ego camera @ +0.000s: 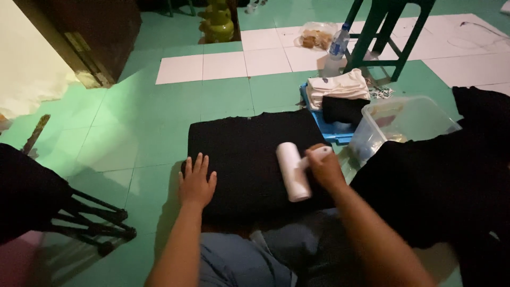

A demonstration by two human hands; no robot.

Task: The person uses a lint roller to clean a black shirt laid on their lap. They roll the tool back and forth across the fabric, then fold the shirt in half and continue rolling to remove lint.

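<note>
Hands work on a folded black garment spread flat on the green tiled floor, directly ahead of the person's knees. The left hand lies open, palm down and fingers spread, pressed on the near left part of the garment. The right hand is closed around the white handle of a lint roller; the white roll rests on the garment's right half, lying roughly lengthwise toward the person.

Beyond the garment's far right corner sits a blue tray carrying a stack of folded white cloth and a folded black piece. Just right of the garment stands a clear plastic tub, touching or almost touching the tray. More black fabric is heaped right of the garment, over the person's right side. Farther beyond the tray stand a plastic water bottle and the legs of a green stool. Left of the garment, well apart, black cloth hangs over a dark folding frame.
</note>
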